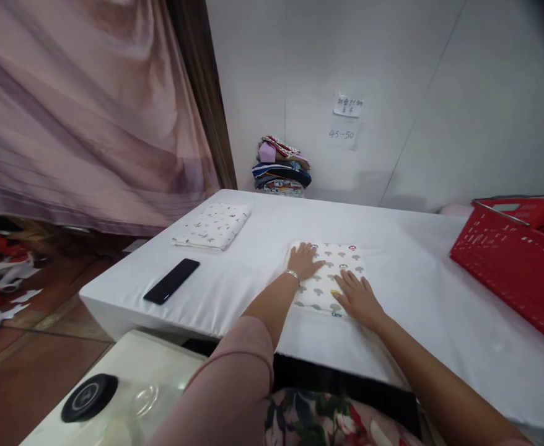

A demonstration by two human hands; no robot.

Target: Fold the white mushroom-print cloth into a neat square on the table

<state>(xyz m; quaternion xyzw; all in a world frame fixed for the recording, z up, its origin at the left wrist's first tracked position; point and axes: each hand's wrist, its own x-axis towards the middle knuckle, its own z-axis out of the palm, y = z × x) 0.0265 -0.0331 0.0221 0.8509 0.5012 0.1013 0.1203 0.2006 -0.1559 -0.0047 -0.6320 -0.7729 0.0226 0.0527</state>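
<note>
A folded white cloth (321, 291) printed with grey mushrooms and a few coloured ones lies on the white-covered table (263, 248) in front of me. My left hand (304, 261) rests flat on its left side, fingers stretched out, a bracelet at the wrist. On the cloth's right side lies my right hand (359, 300), palm down with the fingers spread. Neither hand grips anything. Farther left on the table is a second folded white cloth (216, 225) with small dark prints, out of reach of both hands as they are now.
A black phone (172, 282) lies near the table's left edge. At the right stands a red plastic basket (518, 266) with a metal handle. A stack of folded fabrics (282, 167) sits behind the table by the wall. A white surface with a round black object (89, 397) is lower left.
</note>
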